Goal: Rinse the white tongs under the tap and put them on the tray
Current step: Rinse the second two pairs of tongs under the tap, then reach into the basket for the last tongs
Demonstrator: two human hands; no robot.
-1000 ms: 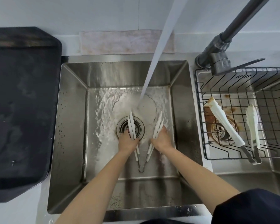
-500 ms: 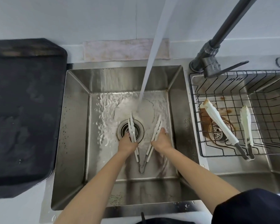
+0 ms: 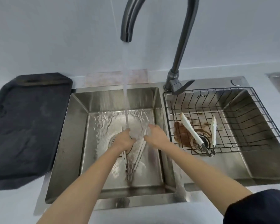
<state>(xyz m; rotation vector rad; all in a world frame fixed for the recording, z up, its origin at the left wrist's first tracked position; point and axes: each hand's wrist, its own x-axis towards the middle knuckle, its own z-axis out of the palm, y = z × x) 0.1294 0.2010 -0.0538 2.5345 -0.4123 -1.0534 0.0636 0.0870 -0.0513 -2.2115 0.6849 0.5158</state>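
White tongs (image 3: 140, 153) lie spread open low in the left sink basin (image 3: 81, 110), hinge toward me, under the running stream from the grey tap (image 3: 128, 23). My left hand (image 3: 124, 141) grips the left arm of the tongs, and the water falls on its fingers. My right hand (image 3: 157, 136) is at the right arm of the tongs, fingers stretched forward along it; the tips of the tongs are blurred by water. The dark tray (image 3: 26, 126) rests on the counter left of the sink.
A second pair of white tongs (image 3: 199, 135) with brown sauce lies in the black wire basket (image 3: 249, 126) over the right basin, above brown stains. The tap lever (image 3: 183, 88) stands between the basins. A pale cloth (image 3: 116, 76) lies behind the sink.
The view has tilted up, so the whole tap spout shows. Both hands have slid forward along the tongs' arms toward the tips, into the stream.
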